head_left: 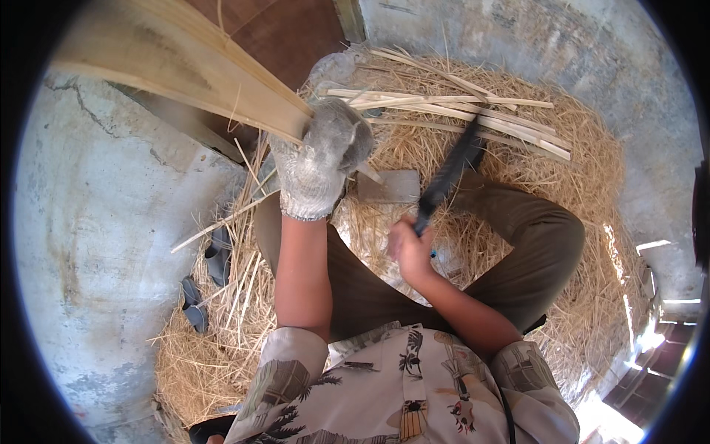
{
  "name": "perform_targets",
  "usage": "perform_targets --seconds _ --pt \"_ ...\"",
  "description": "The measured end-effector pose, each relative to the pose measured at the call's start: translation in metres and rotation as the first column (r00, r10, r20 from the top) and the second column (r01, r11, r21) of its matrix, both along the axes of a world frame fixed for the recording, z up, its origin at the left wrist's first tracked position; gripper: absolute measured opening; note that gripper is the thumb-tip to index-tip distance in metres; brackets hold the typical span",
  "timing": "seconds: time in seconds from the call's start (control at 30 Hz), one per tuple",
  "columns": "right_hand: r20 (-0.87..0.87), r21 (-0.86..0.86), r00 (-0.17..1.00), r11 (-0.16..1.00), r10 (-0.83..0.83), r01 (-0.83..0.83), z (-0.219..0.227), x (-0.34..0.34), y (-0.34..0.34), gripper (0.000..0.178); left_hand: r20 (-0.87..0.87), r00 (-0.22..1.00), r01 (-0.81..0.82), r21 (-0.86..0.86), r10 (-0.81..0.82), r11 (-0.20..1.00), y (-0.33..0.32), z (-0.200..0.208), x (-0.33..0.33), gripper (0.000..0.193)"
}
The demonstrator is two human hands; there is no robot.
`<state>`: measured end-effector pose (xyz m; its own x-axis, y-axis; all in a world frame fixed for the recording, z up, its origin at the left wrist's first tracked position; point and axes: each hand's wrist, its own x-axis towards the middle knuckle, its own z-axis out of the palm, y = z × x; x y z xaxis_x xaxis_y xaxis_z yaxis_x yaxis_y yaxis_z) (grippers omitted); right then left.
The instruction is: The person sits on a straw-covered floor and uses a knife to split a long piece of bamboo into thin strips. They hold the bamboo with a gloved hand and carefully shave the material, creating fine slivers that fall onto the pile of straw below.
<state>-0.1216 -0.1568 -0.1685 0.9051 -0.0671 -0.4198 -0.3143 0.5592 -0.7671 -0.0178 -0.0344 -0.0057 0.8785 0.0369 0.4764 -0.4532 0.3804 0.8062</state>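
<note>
Apparently I'm partway: narrow strips (444, 100) lie seemingly finished near the far edge of the straw (592, 144), while long slats (214, 78) remain, held past its left edge by my gloved left hand (323, 152), fingers clenched, right hand (412, 250) wrapped around a knife (450, 174).

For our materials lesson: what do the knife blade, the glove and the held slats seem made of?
Knife blade: probably dark metal, long and thin; blur hides its finish.
Glove: apparently knitted fabric, dull, grubby; ribbed cuff.
Slats: seemingly smooth bamboo or wood; pale, straight-edged.
</note>
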Motion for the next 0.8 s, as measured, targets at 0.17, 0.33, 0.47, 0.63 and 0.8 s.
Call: perform_targets --seconds 0.17,0.33,0.47,0.63,0.8 --pt "-0.23 -0.002 0.945 0.971 0.234 -0.241 0.015 0.003 0.0 0.03 -0.001 1.0 0.024 0.138 -0.024 0.99 0.006 0.006 0.006 0.042" --pt "0.201 0.069 0.967 0.987 -0.155 0.144 0.042 -0.003 -0.004 0.029 -0.007 0.999 0.039 -0.016 -0.039 0.999 -0.001 0.003 0.005 0.038" --pt "-0.175 -0.07 0.951 0.961 0.254 -0.269 -0.013 0.0 -0.002 0.028 0.048 0.985 -0.166 0.034 0.164 0.986 -0.021 0.008 0.0 0.037" --pt "-0.104 -0.006 0.992 0.997 0.078 -0.079 0.01 0.006 -0.001 0.028 0.002 0.999 -0.032 -0.083 0.032 0.996 -0.006 0.001 0.01 0.037" --pt "0.102 0.124 0.995 0.992 -0.015 0.003 0.001 0.003 0.01 0.025 -0.059 0.994 0.082 -0.105 -0.089 0.991 -0.002 0.012 0.003 0.041"
